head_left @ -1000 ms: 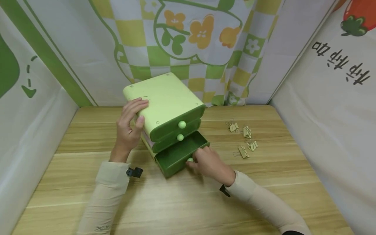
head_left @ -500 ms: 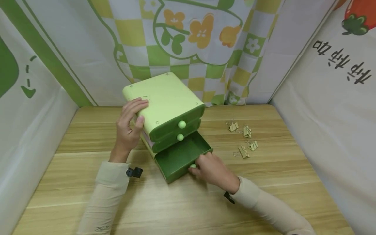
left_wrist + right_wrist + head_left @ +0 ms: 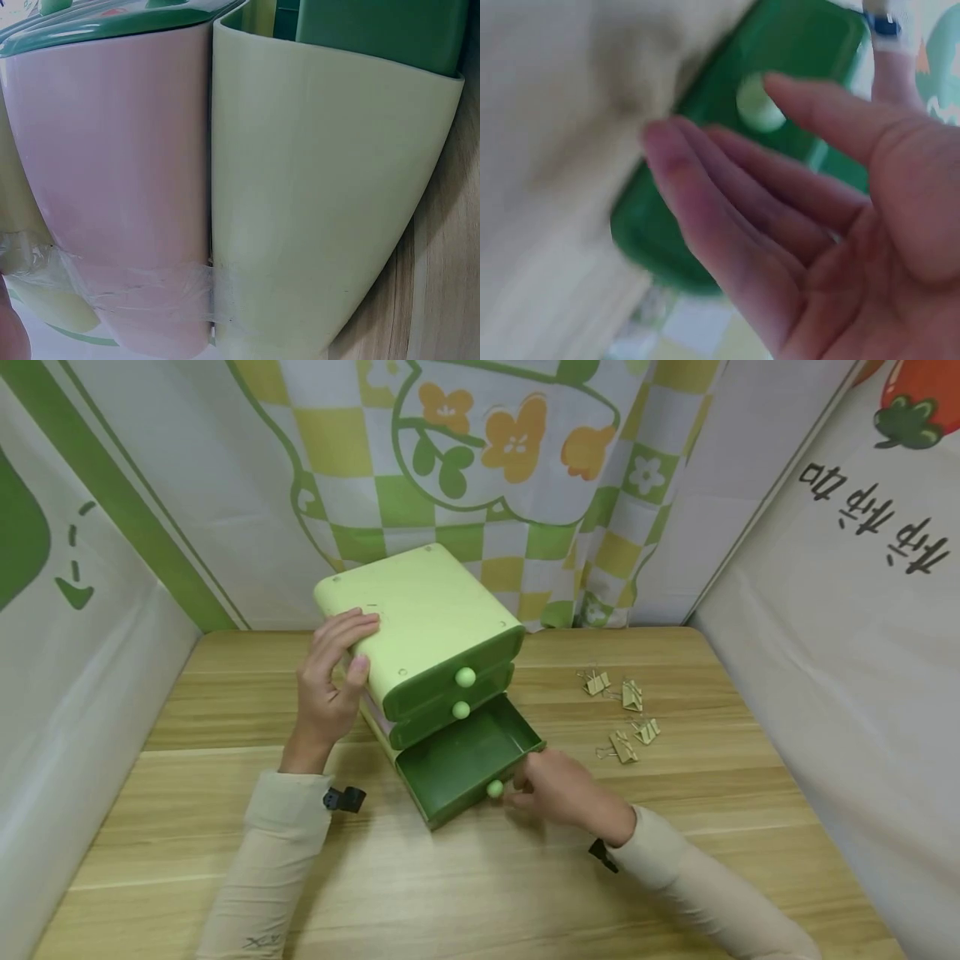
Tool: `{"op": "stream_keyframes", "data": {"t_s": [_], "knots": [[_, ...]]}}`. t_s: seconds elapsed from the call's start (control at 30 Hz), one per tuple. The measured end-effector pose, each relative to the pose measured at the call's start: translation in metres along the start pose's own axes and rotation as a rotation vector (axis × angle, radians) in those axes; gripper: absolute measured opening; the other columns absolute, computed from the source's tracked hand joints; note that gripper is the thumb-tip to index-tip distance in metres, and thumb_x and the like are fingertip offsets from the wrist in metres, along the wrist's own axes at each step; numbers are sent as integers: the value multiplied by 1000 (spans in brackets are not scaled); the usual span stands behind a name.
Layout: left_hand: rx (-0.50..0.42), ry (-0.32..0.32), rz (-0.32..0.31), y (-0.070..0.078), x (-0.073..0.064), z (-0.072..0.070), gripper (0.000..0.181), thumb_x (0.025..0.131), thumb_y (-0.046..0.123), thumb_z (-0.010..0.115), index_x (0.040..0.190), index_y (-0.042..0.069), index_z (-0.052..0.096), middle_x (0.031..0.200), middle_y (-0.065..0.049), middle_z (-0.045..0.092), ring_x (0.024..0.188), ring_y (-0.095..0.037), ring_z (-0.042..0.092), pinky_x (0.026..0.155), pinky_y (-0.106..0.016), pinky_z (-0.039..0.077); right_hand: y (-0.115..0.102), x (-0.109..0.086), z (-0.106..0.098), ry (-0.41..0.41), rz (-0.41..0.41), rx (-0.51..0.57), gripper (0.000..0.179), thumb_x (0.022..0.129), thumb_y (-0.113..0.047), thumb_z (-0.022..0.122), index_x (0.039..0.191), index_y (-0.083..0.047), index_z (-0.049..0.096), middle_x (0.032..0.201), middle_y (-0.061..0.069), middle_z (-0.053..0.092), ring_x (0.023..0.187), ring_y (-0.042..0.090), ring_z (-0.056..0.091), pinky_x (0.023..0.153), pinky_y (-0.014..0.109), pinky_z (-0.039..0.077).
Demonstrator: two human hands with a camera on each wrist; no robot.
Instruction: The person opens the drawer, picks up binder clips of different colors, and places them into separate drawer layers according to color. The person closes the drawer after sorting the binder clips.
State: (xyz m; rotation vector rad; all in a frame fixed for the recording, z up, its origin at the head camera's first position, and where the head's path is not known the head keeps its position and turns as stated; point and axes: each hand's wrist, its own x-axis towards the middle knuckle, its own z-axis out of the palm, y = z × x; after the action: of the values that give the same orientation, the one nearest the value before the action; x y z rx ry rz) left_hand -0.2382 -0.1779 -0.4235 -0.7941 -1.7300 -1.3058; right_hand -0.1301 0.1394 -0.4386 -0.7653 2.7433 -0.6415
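A small drawer cabinet with a pale green top stands at the middle of the table, turned at an angle. Its bottom drawer is pulled out, with a bare green inside. My left hand rests on the cabinet's left top edge, fingers lying on the top. Beside the drawer's round knob is my right hand. In the right wrist view its fingers are loosely extended, apart from the knob, holding nothing. The left wrist view shows the pink middle tier and the pale green bottom tier, with clear tape across them.
Several gold binder clips lie on the table to the right of the cabinet. The two upper drawers, with round knobs, are pushed in. A checked curtain hangs behind the wooden table.
The bottom drawer has slid further out towards the front right. My right hand has let go of its knob and moved slightly right. My left hand has stayed in place.
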Motion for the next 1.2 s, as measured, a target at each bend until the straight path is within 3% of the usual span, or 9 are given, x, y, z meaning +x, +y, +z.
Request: {"op": "stream_keyframes", "data": {"t_s": [0.1,0.23,0.3,0.73,0.87,0.93,1.07,1.1,1.2], "knots": [[-1,2,1,0,-1,0,44,96,27,55,122,-3,74,130,-23,73,139,-31,59,128,-51,36,10,-6,-18,-49,-30,-42,25,91,-13,79,69,-5,72,57,-4,60,52,0,41,47,15,33],[-4,2,7,-1,0,0,45,97,29,54,122,-3,74,130,-23,73,139,-32,59,127,-51,37,25,-12,-40,-55,-113,-108,5,87,-6,81,84,-4,78,80,5,77,68,4,62,61,18,53],[0,0,9,-1,1,0,46,97,30,54,123,-2,74,130,-22,73,139,-32,59,127,-51,37,32,-16,-50,-56,-128,-135,6,86,-4,81,91,-3,79,90,8,80,78,11,71,71,24,60],[2,3,5,0,0,1,43,94,25,55,120,-3,74,128,-23,74,137,-36,60,128,-53,36,69,-26,-91,-35,51,-286,33,85,0,83,117,6,75,114,21,78,105,36,76,89,45,65],[0,4,3,0,0,2,43,93,24,55,120,-2,74,128,-23,74,137,-35,60,128,-52,36,79,-27,-94,-55,82,-319,31,82,3,83,113,3,77,112,20,79,100,35,76,85,45,66],[-4,4,3,0,0,2,42,93,24,55,121,-2,74,128,-22,74,137,-35,60,128,-52,36,85,-27,-95,-68,89,-328,15,81,6,83,94,1,75,97,15,78,85,26,73,74,39,63],[-10,2,4,0,0,1,42,94,25,55,121,-2,74,129,-22,74,137,-35,59,128,-52,36,96,-26,-93,-76,96,-347,28,80,10,80,72,-7,59,74,3,59,68,14,49,60,27,43],[-12,3,4,0,0,1,42,94,25,55,121,-2,74,128,-22,74,137,-35,59,128,-52,36,99,-25,-93,-84,96,-349,31,80,11,79,71,-6,55,71,3,54,66,14,45,60,27,38],[-15,4,4,0,0,1,42,95,25,55,121,-2,74,129,-23,73,138,-35,59,128,-51,36,104,-24,-91,-87,94,-344,20,80,11,78,77,-5,66,75,1,60,68,13,49,60,26,43]]}}
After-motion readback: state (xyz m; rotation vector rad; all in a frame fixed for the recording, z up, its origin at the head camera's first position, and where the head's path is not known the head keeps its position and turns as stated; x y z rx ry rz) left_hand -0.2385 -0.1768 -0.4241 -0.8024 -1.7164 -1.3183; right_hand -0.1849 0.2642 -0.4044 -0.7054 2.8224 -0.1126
